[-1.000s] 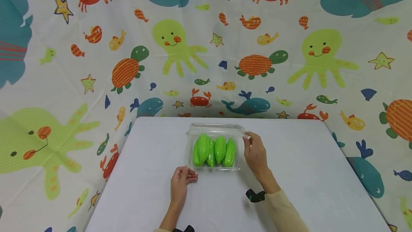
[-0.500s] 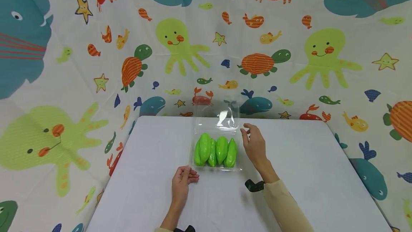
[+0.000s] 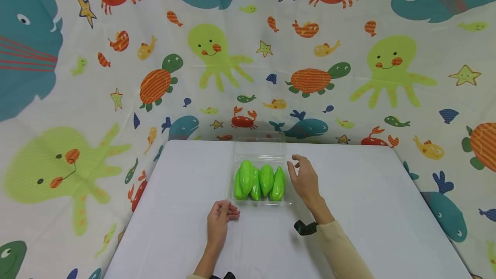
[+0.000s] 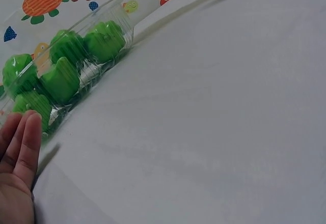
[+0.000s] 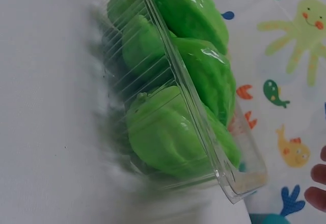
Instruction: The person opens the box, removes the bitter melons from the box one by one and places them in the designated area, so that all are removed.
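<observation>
A clear plastic clamshell container (image 3: 259, 203) stands on the table with its lid (image 3: 258, 146) swung back behind it. Inside lie several glossy green, elongated, ridged fruits or vegetables (image 3: 266, 180); I cannot tell their exact kind. At the container's front left corner is my left hand (image 3: 218, 222), its fingers loosely extended; whether the fingertips (image 4: 33, 116) touch the wall cannot be told. My right hand (image 3: 305, 180) hovers beside the right edge, fingers slightly bent and holding nothing. The right wrist view catches only a few of its fingertips (image 5: 317, 191).
A white-covered table (image 3: 360, 210) spreads around the container. Behind it and to both sides hangs a cloth (image 3: 232, 94) printed with sea animals. A small black device (image 3: 305, 228) is strapped at the right wrist.
The lid, at my right fingers a second ago, has swung up and then farther back. My right hand has come away from it and lowered slightly. The left hand stays put.
</observation>
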